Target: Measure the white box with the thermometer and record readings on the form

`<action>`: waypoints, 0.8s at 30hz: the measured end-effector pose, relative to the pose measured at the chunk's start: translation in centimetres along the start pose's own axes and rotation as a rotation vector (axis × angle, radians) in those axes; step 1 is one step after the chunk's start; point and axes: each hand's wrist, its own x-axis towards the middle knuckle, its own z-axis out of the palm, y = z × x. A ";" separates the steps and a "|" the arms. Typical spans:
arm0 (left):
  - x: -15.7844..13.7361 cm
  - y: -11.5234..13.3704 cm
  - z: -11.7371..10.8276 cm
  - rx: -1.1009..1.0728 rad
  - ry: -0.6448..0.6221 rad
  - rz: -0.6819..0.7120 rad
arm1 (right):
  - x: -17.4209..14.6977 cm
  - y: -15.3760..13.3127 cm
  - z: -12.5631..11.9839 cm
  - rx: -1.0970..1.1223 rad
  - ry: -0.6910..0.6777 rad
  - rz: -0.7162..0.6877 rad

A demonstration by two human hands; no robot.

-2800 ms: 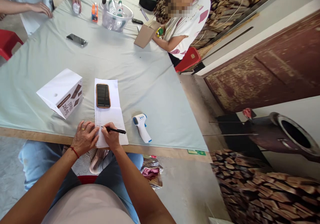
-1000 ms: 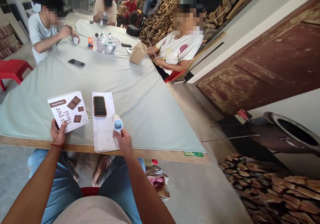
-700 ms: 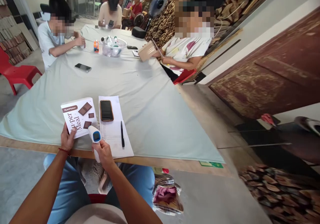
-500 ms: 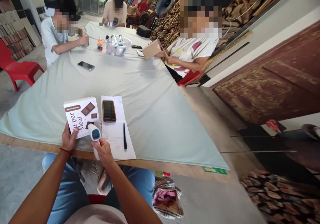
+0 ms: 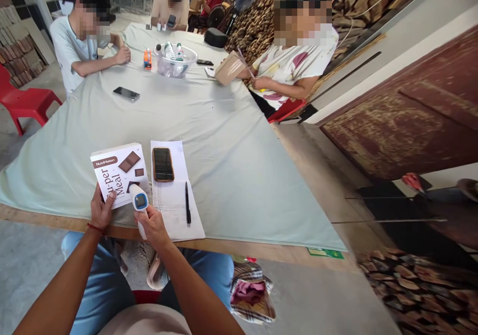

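My left hand (image 5: 102, 208) grips the lower left edge of a white box (image 5: 112, 158) printed "NutriMotion" and "Meal", its thumb on the front face. In my right hand (image 5: 152, 224) is a white and blue infrared thermometer (image 5: 140, 200), fingers wrapped round its handle. Its small screen faces me, and its head overlaps the box's lower right corner. Just right of the box, an open notebook (image 5: 174, 210) lies on the cloth. On the notebook rest a smartphone (image 5: 163, 165) in a brown case and, lower down, a black pen (image 5: 187, 203).
A pale green cloth (image 5: 239, 175) covers the table. Farther back are another phone (image 5: 126, 94), an orange tape dispenser (image 5: 148, 59) and a plastic basin (image 5: 175, 66) with bottles. Several people sit around; one at right holds a cardboard box (image 5: 228, 68). A red chair (image 5: 32, 98) stands left.
The view has shifted slightly. The person at right has tilted the cardboard box. My hands still hold the white box and the thermometer in nearly the same place.
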 end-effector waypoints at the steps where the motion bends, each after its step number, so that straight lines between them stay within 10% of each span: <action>1: 0.0 0.0 0.0 0.004 0.001 -0.001 | 0.0 0.0 0.0 -0.008 -0.001 -0.002; 17: 0.1 -0.7 -0.1 0.013 0.021 0.009 | -0.6 -1.3 0.2 0.055 -0.023 0.025; 24: 0.3 -0.5 -0.4 0.076 0.041 -0.002 | -2.2 -2.3 -4.0 -0.014 0.121 -0.049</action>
